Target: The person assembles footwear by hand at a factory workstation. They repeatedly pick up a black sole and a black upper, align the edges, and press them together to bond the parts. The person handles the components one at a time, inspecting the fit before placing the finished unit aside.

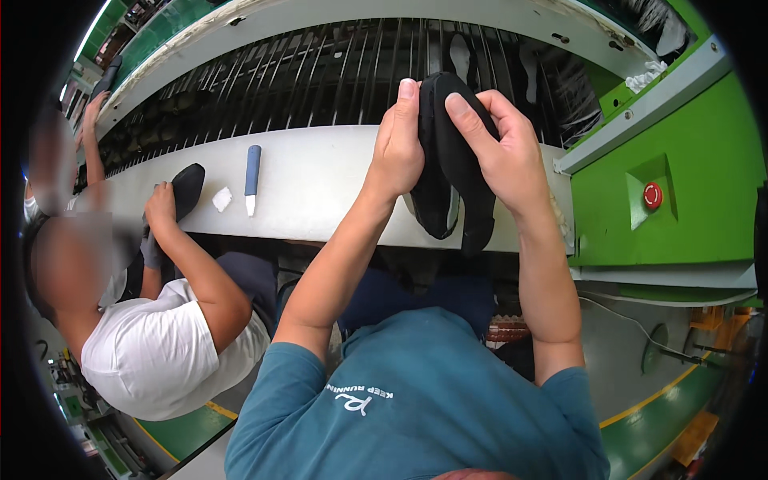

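A black shoe (436,204) is held upright over the white bench edge, with a thin black sole (474,196) lying against its right side. They meet at the toe, and their heel ends stand apart. My left hand (398,144) grips the shoe's left side near the toe, thumb pointing up. My right hand (508,152) closes around the sole's upper right part, its thumb pressed on the black surface near the toe. Whether the two pieces are bonded I cannot tell. Part of the fingers on both hands is hidden behind the pieces.
A blue-handled brush-like tool (253,180) and a crumpled white scrap (222,199) lie on the bench (320,160). Behind runs a metal roller conveyor (320,76) carrying shoe parts. To the right stands a green machine (608,232) with a red button (653,195). A co-worker (168,344) holds a black shoe part at left.
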`<state>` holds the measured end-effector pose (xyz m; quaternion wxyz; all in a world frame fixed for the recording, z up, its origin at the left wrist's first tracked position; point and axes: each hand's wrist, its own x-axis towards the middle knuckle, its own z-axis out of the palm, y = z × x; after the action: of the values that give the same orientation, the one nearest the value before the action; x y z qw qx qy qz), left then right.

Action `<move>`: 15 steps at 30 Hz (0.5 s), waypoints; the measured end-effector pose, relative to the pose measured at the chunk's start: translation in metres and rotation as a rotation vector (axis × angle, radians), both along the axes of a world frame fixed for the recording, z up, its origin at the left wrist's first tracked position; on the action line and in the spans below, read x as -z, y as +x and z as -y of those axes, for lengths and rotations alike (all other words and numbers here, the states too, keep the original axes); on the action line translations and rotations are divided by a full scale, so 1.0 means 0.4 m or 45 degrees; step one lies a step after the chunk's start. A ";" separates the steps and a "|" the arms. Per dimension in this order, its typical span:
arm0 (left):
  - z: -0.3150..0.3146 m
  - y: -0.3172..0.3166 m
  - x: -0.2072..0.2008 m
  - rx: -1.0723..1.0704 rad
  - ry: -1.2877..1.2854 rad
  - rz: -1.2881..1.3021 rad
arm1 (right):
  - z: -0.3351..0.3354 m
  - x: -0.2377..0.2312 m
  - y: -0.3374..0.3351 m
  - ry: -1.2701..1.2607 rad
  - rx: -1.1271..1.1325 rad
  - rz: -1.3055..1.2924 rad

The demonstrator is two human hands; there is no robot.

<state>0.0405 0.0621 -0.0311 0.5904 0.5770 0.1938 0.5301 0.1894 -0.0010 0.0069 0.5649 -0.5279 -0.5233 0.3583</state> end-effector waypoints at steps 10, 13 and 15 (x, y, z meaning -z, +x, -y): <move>-0.026 0.023 0.013 -0.007 0.002 -0.046 | -0.021 -0.006 0.021 -0.075 0.020 0.085; -0.029 0.028 0.012 -0.040 0.010 -0.104 | -0.037 -0.001 0.036 -0.059 0.028 0.115; -0.032 0.034 0.009 -0.061 0.016 -0.120 | -0.052 0.001 0.052 -0.065 0.013 0.156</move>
<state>0.0541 0.0749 -0.0348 0.5641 0.6001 0.2318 0.5177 0.2103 0.0196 0.0065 0.5201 -0.5658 -0.5449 0.3355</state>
